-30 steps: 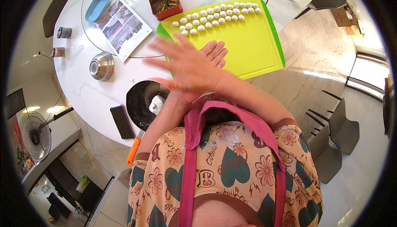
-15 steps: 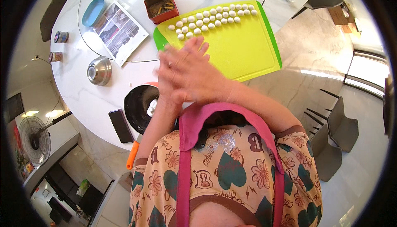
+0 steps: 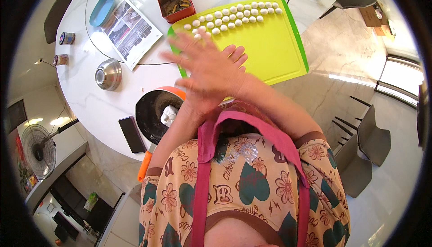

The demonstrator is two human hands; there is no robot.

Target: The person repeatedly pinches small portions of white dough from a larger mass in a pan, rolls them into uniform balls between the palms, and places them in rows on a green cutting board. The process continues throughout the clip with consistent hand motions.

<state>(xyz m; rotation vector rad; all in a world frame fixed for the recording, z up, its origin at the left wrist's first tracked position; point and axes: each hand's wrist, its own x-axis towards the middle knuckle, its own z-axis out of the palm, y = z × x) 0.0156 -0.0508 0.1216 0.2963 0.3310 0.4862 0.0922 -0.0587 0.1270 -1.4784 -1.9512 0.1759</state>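
My right hand [image 3: 204, 67] lies palm down across my left hand [image 3: 236, 56], with its fingers stretched out and somewhat blurred. The left hand's fingertips stick out beyond it on the right. Anything between the two palms is hidden. Both hands are above the near left part of a yellow-green cutting board [image 3: 261, 53]. Rows of small white dough balls [image 3: 225, 11] line the board's far side. Left of my left forearm, a black-lined orange pan [image 3: 148, 107] holds a white lump of dough [image 3: 168, 115].
A red tin [image 3: 176, 4] stands behind the board. Left of it are a printed sheet [image 3: 131, 35], a blue dish [image 3: 102, 10], a metal bowl [image 3: 108, 74] and two small jars [image 3: 67, 38]. A phone [image 3: 131, 134] lies beside the pan. Grey chairs [image 3: 373, 130] stand at right.
The palms have slid across each other: the right hand has shifted up and left, while the left hand's fingers now show farther right. The dough lump in the pan is less covered by my forearm.
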